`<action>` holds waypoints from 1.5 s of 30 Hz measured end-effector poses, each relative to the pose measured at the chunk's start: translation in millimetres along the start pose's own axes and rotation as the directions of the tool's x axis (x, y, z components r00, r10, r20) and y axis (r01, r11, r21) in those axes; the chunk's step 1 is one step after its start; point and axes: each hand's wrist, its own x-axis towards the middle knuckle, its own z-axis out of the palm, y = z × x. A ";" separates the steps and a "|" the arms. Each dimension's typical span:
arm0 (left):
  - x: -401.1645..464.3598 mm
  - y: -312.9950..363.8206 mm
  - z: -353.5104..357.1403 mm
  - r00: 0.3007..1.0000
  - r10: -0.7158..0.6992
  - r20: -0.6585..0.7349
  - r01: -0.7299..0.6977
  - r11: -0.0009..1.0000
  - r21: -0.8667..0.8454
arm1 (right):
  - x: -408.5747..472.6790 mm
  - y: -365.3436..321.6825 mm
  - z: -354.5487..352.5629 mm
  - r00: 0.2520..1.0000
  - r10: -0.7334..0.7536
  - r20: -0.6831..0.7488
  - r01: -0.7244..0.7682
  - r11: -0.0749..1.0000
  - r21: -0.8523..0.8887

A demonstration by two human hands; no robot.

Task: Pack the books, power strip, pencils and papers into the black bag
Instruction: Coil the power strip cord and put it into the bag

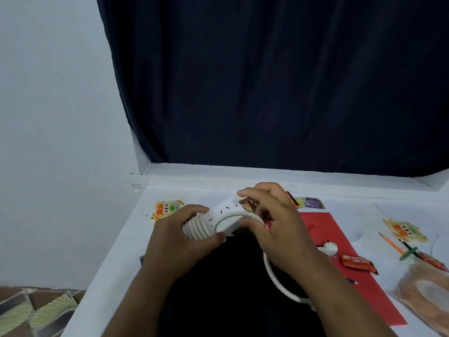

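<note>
I hold a white power strip [224,211] above the black bag [233,283], which lies on the white table in front of me. My left hand [179,239] grips the strip's left end, where several turns of its white cable [196,227] are wound around it. My right hand [274,222] pinches the cable at the strip's right end. The loose part of the cable loops down under my right wrist across the bag. A red paper sheet [340,263] lies to the right of the bag. An orange pencil [391,243] lies farther right.
Snack packets lie around: a yellow-orange one [167,209] at the back left, a purple-yellow one [311,203] behind my right hand, a red one [359,263] on the red sheet, another [405,231] at the right. A dark curtain [267,81] hangs behind the table [116,263].
</note>
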 end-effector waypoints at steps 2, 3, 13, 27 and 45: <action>-0.2 -1.2 -1.9 0.999 -0.030 -0.031 0.029 0.999 -0.029 | -7.0 5.9 -1.0 0.994 0.079 0.069 -0.081 0.996 0.023; -0.2 -1.4 -2.1 0.999 -0.036 -0.033 0.035 0.999 -0.031 | -10.0 7.8 -0.4 0.982 0.144 0.121 -0.154 0.984 0.083; -0.2 0.9 -3.7 0.996 -0.064 0.069 0.070 0.994 -0.087 | 3.4 10.2 -21.2 0.971 0.220 0.096 -0.240 0.900 0.364; -8.2 28.6 -6.7 0.972 0.094 0.217 0.002 0.915 -0.403 | -11.7 11.2 20.4 0.949 0.270 0.163 -0.311 0.888 0.338; -0.9 -1.4 -1.5 0.959 -0.251 -0.135 0.191 0.918 -0.347 | -17.9 15.7 -12.4 0.822 0.281 0.495 -0.298 0.953 -0.046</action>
